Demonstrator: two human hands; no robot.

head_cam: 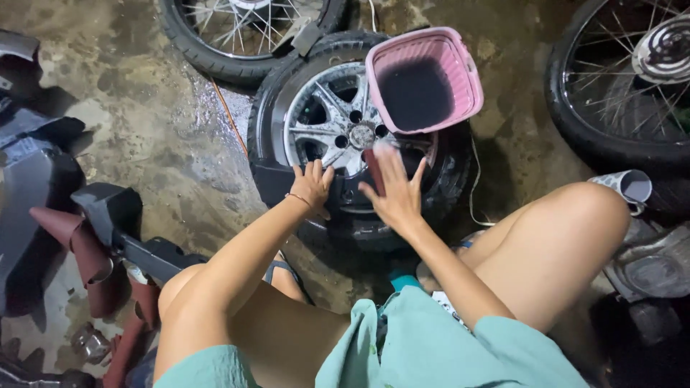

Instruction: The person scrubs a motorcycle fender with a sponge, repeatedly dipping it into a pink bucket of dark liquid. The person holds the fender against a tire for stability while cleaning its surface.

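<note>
lying flat on a wet, stained concrete floor (pixel 165 136), a car wheel (pixel 338 129) with a black tyre and a silver spoked alloy rim sits just in front of a crouching person seen from above. the left hand (pixel 313 185) rests on the near edge of the rim where it meets the tyre, fingers curled lightly against it, a thin bracelet at the wrist. the right hand (pixel 394 190) is spread wide open, fingers splayed and blurred, over a dark reddish cloth or sponge (pixel 373 167) pressed on the rim; whether the hand grips it or only pushes on it cannot be told. a pink plastic basket-shaped tub (pixel 424 77) holding dark liquid stands on the far right part of the wheel, touching the tyre. beyond the wheel lies a spoked motorcycle wheel (pixel 244 32) with a narrow tyre, and another spoked wheel (pixel 625 86) stands at the far right. a thin orange cord (pixel 228 115) runs across the floor just left of the tyre. a pale cup (pixel 625 187) lies on its side beside the person's right knee. dark grey and maroon motorcycle body panels (pixel 79 237) are heaped at the left. the person's bare knees and a pale green garment (pixel 424 345) fill the bottom of the view.
</note>
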